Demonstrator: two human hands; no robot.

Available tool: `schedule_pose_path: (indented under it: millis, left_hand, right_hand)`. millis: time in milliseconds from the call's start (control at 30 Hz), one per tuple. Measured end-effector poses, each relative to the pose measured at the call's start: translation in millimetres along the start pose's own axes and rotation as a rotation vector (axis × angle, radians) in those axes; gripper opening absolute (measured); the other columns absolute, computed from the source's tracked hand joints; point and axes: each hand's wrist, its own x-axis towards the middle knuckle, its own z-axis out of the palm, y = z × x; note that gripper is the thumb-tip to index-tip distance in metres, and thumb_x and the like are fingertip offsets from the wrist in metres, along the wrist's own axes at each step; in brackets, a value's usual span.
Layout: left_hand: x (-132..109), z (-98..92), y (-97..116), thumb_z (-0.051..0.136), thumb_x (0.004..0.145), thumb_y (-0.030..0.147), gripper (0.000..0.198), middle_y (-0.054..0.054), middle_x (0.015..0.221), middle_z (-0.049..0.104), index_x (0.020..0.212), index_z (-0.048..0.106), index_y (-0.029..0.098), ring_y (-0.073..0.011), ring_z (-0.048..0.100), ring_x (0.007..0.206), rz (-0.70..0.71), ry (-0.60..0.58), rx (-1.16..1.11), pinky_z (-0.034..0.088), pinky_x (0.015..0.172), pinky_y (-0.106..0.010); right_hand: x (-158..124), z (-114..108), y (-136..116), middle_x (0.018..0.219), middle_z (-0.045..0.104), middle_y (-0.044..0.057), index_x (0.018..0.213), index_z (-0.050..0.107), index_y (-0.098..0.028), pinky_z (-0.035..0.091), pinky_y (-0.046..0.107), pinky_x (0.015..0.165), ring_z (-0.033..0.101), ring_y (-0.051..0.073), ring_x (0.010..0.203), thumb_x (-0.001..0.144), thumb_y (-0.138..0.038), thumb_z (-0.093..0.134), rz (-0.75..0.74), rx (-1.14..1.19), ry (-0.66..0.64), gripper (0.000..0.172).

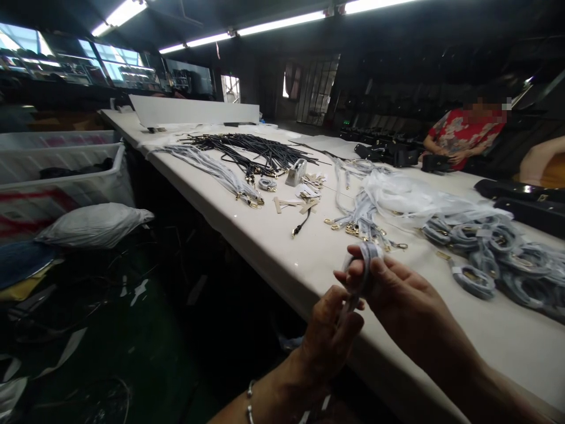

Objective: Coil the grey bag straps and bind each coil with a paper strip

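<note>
Hands are positioned at the near edge of the long white table (282, 247), clear of its surface. Right hand (391, 285): fingers are curled shut on a grey strap (365, 258), which is wound into a small loop over the fingertips. Left hand (331, 335): located just below and to the left of the right hand, with thumb and fingers pinched together on the lower run of the strap where it leaves the loop. A bracelet (250, 403) sits on the left wrist. The strap is held in the air between both hands and does not touch the table. On the table, just right of the hands, lies a pile of coiled grey straps (485, 247). Beyond the hands lie loose grey straps with gold clasps (362, 224), partly under clear plastic wrapping (397, 194). Further along the table: a short black strap (301, 225), paper tags (309, 194), a tape dispenser (296, 172), a bundle of grey straps (220, 174) and a spread of black straps (256, 150). A co-worker in a red patterned top (459, 138) sits at the far right side, hands on a black bag (435, 163). Left of the table, on the floor side, are a white sack (92, 224) and white bins (62, 171).
</note>
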Motion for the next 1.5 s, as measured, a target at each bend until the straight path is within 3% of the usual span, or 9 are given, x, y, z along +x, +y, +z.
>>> schedule_pose_path:
  millis: [200,367,467,633,833,900,1033,1167,1500]
  left_hand:
    - [5,-34.0,34,0.058,0.091,0.044,0.034,-0.002,0.075,0.057,0.094,0.07,0.012,-0.0143,0.051,0.07,-0.327,-0.282,-0.018,0.042,0.069,-0.026]
    - [9,-68.3,43,0.073,0.076,0.029,0.035,-0.001,0.087,0.066,0.108,0.069,0.017,-0.0155,0.056,0.076,-0.375,-0.354,0.232,0.044,0.071,-0.025]
    - [19,-76.7,46,0.072,0.077,0.026,0.015,0.0,0.083,0.067,0.09,0.072,0.018,-0.0164,0.058,0.08,-0.274,-0.325,0.456,0.043,0.073,-0.024]
    - [37,-65.4,27,0.068,0.084,0.036,0.023,-0.003,0.086,0.062,0.074,0.07,0.015,-0.0169,0.058,0.086,-0.131,-0.332,0.372,0.044,0.081,-0.025]
    - [4,-18.2,-12,0.041,0.097,0.057,0.046,-0.004,0.088,0.061,0.116,0.054,0.018,-0.0153,0.055,0.07,-0.155,0.169,-0.018,0.044,0.064,-0.026]
    - [-7,-8.8,-16,0.054,0.093,0.054,0.045,-0.006,0.099,0.063,0.122,0.052,0.02,-0.0175,0.057,0.079,-0.031,0.157,0.108,0.045,0.073,-0.028]
    - [-6,-3.3,-11,0.056,0.094,0.044,0.028,-0.004,0.091,0.067,0.108,0.058,0.02,-0.0148,0.058,0.07,-0.087,0.001,0.192,0.045,0.07,-0.027]
    - [16,-3.6,-6,0.062,0.088,0.054,0.039,-0.002,0.071,0.064,0.093,0.053,0.016,-0.0116,0.055,0.05,-0.379,-0.148,-0.315,0.041,0.054,-0.023]
    - [36,-2.0,-16,0.079,0.076,0.041,0.04,-0.006,0.083,0.067,0.098,0.067,0.01,-0.0141,0.063,0.065,-0.647,-0.291,-0.63,0.051,0.064,-0.027]
  right_hand:
    - [19,-37,17,0.101,0.069,0.012,0.109,0.059,-0.02,0.053,0.038,0.076,0.065,0.026,0.091,0.094,-0.024,0.054,-0.723,-1.163,-0.367,0.016]
    - [17,-59,39,0.083,0.065,0.008,0.09,0.058,-0.019,0.046,0.035,0.065,0.059,0.023,0.07,0.087,-0.014,0.051,-0.589,-1.585,-0.593,0.009]
    - [3,-57,44,0.076,0.062,0.004,0.082,0.056,-0.02,0.041,0.031,0.061,0.052,0.018,0.063,0.093,-0.024,0.046,-0.284,-1.468,-0.59,0.015]
    - [-18,-35,34,0.065,0.052,-0.002,0.078,0.057,-0.019,0.04,0.024,0.058,0.048,0.014,0.061,0.09,-0.059,0.052,0.312,-0.532,-0.473,0.043]
    - [-4,-21,8,0.064,0.052,0.0,0.093,0.07,-0.02,0.055,0.039,0.082,0.057,0.018,0.063,0.089,-0.057,0.052,0.251,0.187,-0.145,0.042]
    - [5,-24,-3,0.072,0.06,0.003,0.1,0.07,-0.02,0.055,0.038,0.088,0.064,0.02,0.076,0.09,-0.051,0.053,0.22,0.238,-0.092,0.036]
    - [11,-33,-6,0.104,0.071,0.008,0.12,0.064,-0.021,0.051,0.043,0.095,0.065,0.026,0.104,0.089,-0.046,0.059,0.051,0.019,-0.003,0.04]
    - [3,-38,9,0.114,0.069,0.009,0.117,0.062,-0.023,0.049,0.043,0.098,0.061,0.027,0.112,0.093,-0.044,0.058,-0.263,-0.463,-0.068,0.033]
    - [20,-79,18,0.086,0.063,0.007,0.098,0.058,-0.019,0.046,0.036,0.068,0.057,0.022,0.075,0.088,-0.005,0.041,-0.783,-1.506,-0.553,0.024]
